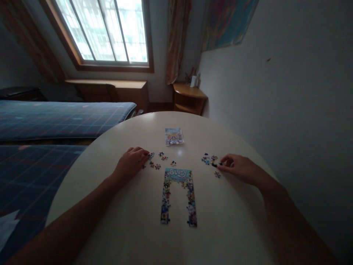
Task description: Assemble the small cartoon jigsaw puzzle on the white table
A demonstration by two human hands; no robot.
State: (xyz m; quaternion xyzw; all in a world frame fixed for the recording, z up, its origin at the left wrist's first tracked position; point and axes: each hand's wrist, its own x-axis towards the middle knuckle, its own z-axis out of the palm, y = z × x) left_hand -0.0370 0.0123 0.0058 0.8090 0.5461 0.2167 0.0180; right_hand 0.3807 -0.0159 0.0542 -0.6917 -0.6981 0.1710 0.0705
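A partly joined jigsaw puzzle [178, 176] lies on the round white table, its top and two sides forming an upside-down U. To its upper left, my left hand [131, 162] rests with bent fingers drawn together at the edge of several loose puzzle pieces [157, 166]. Whatever is under those fingertips is too small to make out. Over on the right, my right hand [238, 167] pinches a small dark puzzle piece [220, 163] between thumb and fingers. Another loose group of puzzle pieces [207, 162] lies beside it. One single piece [173, 163] sits just above the puzzle.
A small printed picture sheet [174, 137] lies farther back on the round table [132, 228]. Beds with blue plaid covers [60, 117] stand at the left. A wall [298, 110] runs along the right; a wooden corner shelf [190, 92] and a window are beyond.
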